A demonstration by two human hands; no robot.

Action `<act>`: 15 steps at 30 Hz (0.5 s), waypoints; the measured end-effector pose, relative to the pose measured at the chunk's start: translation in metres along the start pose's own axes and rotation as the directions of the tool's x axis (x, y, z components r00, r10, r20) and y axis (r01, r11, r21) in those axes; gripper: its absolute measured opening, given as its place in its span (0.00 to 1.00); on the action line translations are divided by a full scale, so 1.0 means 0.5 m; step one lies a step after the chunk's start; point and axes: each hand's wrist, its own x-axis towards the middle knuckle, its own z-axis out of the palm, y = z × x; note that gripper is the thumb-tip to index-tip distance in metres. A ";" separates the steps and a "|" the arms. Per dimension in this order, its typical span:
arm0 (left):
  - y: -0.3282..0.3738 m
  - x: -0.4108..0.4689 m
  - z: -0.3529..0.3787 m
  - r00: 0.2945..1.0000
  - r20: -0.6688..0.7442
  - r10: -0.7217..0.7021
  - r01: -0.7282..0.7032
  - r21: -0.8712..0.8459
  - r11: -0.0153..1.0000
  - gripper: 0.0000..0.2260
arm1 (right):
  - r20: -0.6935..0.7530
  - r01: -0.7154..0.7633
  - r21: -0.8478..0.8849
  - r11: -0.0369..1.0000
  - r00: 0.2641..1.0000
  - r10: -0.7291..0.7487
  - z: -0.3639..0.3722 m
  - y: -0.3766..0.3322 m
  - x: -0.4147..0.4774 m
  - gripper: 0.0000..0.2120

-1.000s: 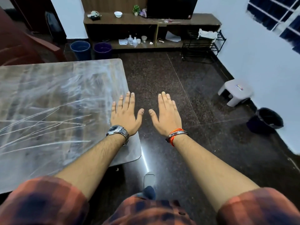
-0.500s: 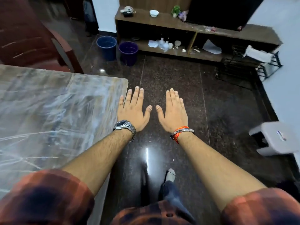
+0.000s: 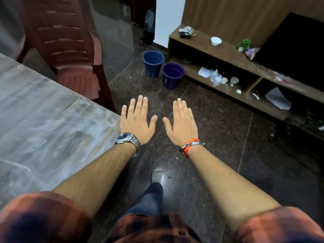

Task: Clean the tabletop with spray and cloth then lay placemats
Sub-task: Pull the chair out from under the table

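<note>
A home living room: a dining table (image 3: 43,120), plastic chair (image 3: 70,55), and television (image 3: 294,50) on a low shelf unit (image 3: 228,53).

Open floor (image 3: 219,137) runs ahead between the table (image 3: 43,128) on the left and the shelf (image 3: 228,50) on the right. The left hand (image 3: 137,122) hangs flat just beside the table corner, the right hand (image 3: 182,125) over bare floor. A chair (image 3: 70,50) stands at the table's far edge. A blue bucket (image 3: 152,64) and a purple bucket (image 3: 173,76) stand side by side ahead, by the shelf's left end
</note>
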 end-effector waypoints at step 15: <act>-0.077 0.621 0.025 0.936 -0.083 -0.342 0.341 -0.027 0.940 0.33 | 0.123 0.360 0.040 0.932 0.924 -0.362 0.099 0.026 0.732 0.32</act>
